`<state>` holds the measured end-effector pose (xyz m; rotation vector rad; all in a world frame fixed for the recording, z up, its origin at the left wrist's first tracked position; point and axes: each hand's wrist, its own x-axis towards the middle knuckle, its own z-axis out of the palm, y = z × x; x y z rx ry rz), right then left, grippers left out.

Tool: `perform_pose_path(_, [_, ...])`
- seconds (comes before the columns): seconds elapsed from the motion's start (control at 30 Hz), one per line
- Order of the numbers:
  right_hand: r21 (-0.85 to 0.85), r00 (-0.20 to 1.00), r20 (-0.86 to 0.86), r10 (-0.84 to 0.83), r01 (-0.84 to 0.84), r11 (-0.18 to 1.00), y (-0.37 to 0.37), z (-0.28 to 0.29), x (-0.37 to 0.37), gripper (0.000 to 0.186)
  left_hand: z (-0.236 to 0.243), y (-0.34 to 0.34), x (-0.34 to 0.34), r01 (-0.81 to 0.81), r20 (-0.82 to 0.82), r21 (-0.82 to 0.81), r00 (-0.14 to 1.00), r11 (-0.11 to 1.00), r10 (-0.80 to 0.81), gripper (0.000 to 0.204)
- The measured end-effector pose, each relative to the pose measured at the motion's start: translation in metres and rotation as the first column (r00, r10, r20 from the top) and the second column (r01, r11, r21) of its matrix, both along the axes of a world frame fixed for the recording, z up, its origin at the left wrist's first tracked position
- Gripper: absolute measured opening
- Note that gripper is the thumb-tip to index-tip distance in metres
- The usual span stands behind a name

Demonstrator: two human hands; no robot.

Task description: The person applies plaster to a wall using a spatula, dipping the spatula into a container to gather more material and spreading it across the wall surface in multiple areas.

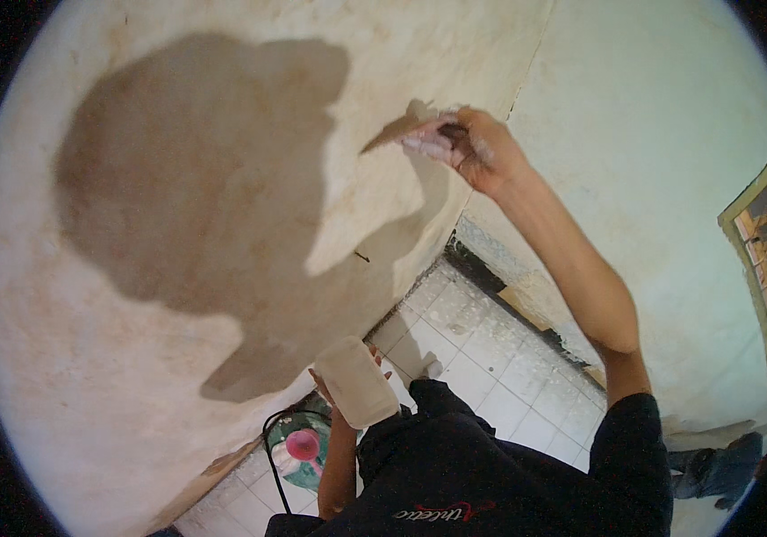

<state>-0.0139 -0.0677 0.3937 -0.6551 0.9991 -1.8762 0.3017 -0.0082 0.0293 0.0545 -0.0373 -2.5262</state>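
My right hand [484, 154] is raised to the plastered wall [280, 67] near the room's corner, its fingers closed around a putty knife [389, 136]. The thin blade of this tool points left, close to the wall; I cannot tell whether it touches. Whitish paste coats several of the fingers. Low in front of my body, my left hand [321, 385] grips a pale rectangular plastic tub [356, 383] from beneath and the sides. Fingertips show past its far right edge, and the palm is hidden behind it. What lies inside the tub is hard to make out.
A pink dipper [303, 445] rests in a greenish container by the wall's foot, beside a black cable [269, 447]. A small dark nail [362, 257] sticks out of the wall. White floor tiles [455, 345] lie below. At right are a window [764, 259] and dark blue clothing [719, 467].
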Motion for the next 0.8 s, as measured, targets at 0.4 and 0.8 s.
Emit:
perform_pose_path(0.4, [0.097, 0.998, 0.059, -0.027, 0.021, 0.995, 0.055, -0.03, 0.044, 0.021, -0.008, -0.004, 0.007, 0.008, -0.179, 0.135, 0.984, 0.991, 0.016, 0.113])
perform_pose_path(0.8, [0.071, 0.964, 0.188, 0.186, -0.202, 0.977, -0.002, -0.001, 0.09, 0.01, -0.013, -0.006, 0.013, -0.034, -0.217, 0.061, 0.975, 0.998, 0.046, 0.111])
